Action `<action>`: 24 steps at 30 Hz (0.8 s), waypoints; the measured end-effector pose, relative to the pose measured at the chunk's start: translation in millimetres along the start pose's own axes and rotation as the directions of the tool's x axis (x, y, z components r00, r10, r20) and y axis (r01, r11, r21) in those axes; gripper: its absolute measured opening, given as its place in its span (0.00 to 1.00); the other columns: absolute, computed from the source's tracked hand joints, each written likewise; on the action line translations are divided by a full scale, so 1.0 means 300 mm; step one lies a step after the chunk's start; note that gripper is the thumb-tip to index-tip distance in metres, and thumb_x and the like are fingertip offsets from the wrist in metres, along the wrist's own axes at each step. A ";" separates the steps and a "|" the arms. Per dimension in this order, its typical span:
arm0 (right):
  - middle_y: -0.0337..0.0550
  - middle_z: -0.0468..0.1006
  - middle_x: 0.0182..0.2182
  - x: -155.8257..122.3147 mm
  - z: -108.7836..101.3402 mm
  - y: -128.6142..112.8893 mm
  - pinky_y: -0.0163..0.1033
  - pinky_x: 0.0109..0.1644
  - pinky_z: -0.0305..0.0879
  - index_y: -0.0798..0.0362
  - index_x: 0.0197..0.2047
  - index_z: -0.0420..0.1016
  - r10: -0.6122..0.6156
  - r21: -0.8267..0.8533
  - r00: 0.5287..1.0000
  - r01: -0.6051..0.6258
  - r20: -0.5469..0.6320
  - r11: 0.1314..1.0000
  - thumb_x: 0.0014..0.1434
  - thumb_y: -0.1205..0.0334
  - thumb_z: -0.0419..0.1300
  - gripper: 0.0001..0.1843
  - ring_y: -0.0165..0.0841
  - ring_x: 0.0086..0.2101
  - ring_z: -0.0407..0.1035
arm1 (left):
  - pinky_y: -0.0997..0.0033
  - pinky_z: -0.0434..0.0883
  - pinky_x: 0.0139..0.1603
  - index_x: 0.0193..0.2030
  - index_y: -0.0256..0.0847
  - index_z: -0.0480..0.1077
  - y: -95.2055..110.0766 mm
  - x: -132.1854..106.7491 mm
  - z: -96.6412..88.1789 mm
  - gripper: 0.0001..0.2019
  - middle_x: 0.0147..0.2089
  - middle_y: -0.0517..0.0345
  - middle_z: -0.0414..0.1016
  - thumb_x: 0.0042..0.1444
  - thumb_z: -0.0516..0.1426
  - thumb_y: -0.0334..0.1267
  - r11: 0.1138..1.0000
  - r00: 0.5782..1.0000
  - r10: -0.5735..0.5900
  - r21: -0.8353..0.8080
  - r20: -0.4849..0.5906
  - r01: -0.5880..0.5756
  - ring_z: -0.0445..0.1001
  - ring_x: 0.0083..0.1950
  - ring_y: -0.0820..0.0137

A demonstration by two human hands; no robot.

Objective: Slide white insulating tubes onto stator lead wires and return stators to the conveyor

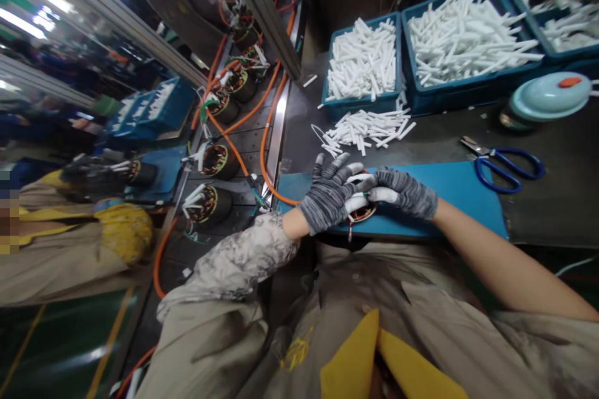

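My left hand, in a grey knit glove with white fingertips, lies over a round wound coil unit, like a motor stator. Its thumb and forefinger close near the unit's rim, while the other fingers stretch forward. Facing it, my right hand, gloved alike, pinches at the same spot. A small bit of green or white shows between the fingertips, too small to name. Both hands hide most of the stator, which sits at the near edge of a blue mat. A short lead hangs from its near side.
Loose white sleeves lie beyond the mat, before blue bins full of them. Blue-handled scissors and a light-blue lidded cup stand right. Left runs a conveyor with several stators and orange cables. A co-worker works beyond.
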State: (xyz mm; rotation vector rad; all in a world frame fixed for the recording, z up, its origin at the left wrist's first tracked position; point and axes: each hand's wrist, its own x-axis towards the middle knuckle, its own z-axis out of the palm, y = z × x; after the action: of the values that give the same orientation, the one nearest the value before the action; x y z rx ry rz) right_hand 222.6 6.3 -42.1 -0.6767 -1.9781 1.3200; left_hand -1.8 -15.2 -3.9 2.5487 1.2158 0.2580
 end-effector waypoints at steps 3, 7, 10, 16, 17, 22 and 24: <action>0.44 0.85 0.39 0.028 -0.029 0.003 0.42 0.47 0.72 0.51 0.44 0.84 0.014 -0.084 0.992 -0.004 0.122 0.996 0.67 0.46 0.60 0.19 0.38 0.39 0.78 | 0.34 0.32 0.77 0.58 0.52 0.77 -0.024 -0.009 -0.003 0.16 0.68 0.54 0.71 0.66 0.58 0.49 0.999 0.999 0.034 0.004 0.000 -0.034 0.53 0.78 0.50; 0.43 0.85 0.36 0.041 -0.033 0.018 0.40 0.45 0.70 0.51 0.42 0.85 -0.037 -0.149 0.978 0.069 0.204 0.986 0.67 0.46 0.60 0.19 0.35 0.37 0.76 | 0.39 0.36 0.79 0.59 0.50 0.77 -0.075 -0.031 -0.030 0.17 0.66 0.53 0.73 0.66 0.58 0.47 0.986 0.990 0.143 -0.081 -0.008 -0.143 0.58 0.76 0.52; 0.43 0.84 0.34 0.045 -0.019 0.030 0.38 0.42 0.68 0.52 0.39 0.84 -0.102 -0.143 0.981 0.126 0.164 0.982 0.68 0.47 0.60 0.19 0.34 0.35 0.75 | 0.41 0.45 0.79 0.60 0.47 0.76 -0.105 -0.038 -0.033 0.17 0.68 0.50 0.70 0.68 0.56 0.44 0.949 0.974 0.227 -0.224 0.003 -0.220 0.57 0.76 0.53; 0.41 0.83 0.31 0.050 -0.001 0.048 0.37 0.39 0.68 0.53 0.38 0.84 -0.176 -0.047 0.979 0.181 0.103 0.982 0.67 0.50 0.62 0.16 0.32 0.32 0.73 | 0.46 0.57 0.78 0.61 0.47 0.71 -0.087 -0.040 -0.013 0.19 0.67 0.48 0.69 0.65 0.59 0.47 0.694 0.994 0.105 -0.713 -0.035 -0.099 0.60 0.76 0.54; 0.41 0.83 0.31 0.050 0.000 0.051 0.37 0.39 0.68 0.53 0.38 0.84 -0.179 -0.029 0.979 0.182 0.095 0.983 0.66 0.50 0.62 0.16 0.32 0.31 0.73 | 0.46 0.59 0.77 0.62 0.48 0.70 -0.079 -0.039 -0.010 0.21 0.68 0.49 0.68 0.64 0.61 0.48 0.623 0.998 0.060 -0.781 -0.020 -0.053 0.61 0.75 0.54; 0.41 0.83 0.32 0.053 0.004 0.055 0.38 0.39 0.68 0.53 0.37 0.83 -0.165 -0.023 0.982 0.167 0.096 0.986 0.67 0.48 0.60 0.18 0.32 0.32 0.73 | 0.45 0.64 0.74 0.57 0.49 0.71 -0.053 -0.033 0.003 0.22 0.69 0.50 0.67 0.58 0.64 0.52 0.480 0.997 -0.002 -0.875 0.075 0.067 0.62 0.75 0.52; 0.43 0.83 0.32 0.057 0.006 0.039 0.39 0.39 0.67 0.53 0.37 0.82 -0.163 -0.133 0.979 0.178 0.120 0.975 0.69 0.46 0.57 0.21 0.33 0.32 0.73 | 0.46 0.68 0.71 0.60 0.49 0.69 -0.052 -0.034 0.003 0.22 0.70 0.50 0.66 0.61 0.62 0.51 0.526 0.996 -0.031 -0.846 0.081 0.085 0.65 0.73 0.53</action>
State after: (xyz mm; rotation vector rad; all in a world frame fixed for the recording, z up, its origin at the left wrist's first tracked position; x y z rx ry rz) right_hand 210.8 21.7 -49.4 -0.4960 -2.1819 1.1418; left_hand -19.3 -14.1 -10.5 1.6132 0.8215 0.5948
